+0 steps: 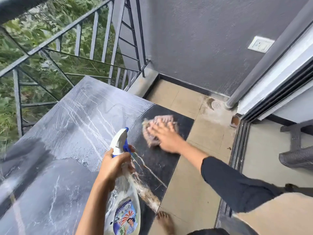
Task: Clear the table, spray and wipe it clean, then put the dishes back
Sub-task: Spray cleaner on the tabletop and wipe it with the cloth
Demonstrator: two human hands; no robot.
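Head view, one frame, balcony setting.

- Counter (67, 133): dark stone-look top with pale veins. It was wet and streaked across most of its surface, with a drier dark patch at the far right corner. No dishes stood on it.
- Spray bottle (124, 200): clear body, printed label, white head with a blue trigger. It was held upright above the near right part of the counter, nozzle pointing away from the person.
- Left hand (113, 165): wrapped round the bottle's neck, fingers curled at the trigger.
- Cloth (162, 120): pinkish and bunched, lying on the dark far right corner of the counter and blurred.
- Right hand (166, 138): fingers spread flat, pressing down on the near edge of the cloth, with a dark sleeve (237, 182) on the forearm. The two hands were well apart.
- Railing (94, 31): grey metal bars beyond the counter's far side, green foliage (10, 107) behind them.
- Floor (191, 184): beige tiles with a round drain (216, 104) near the grey wall, and a bare foot (165, 221) beside the counter's near corner.
- Wall socket (260, 44): white plate on the grey wall.
- Pipe (264, 65): grey, running down to the floor just beside the drain.
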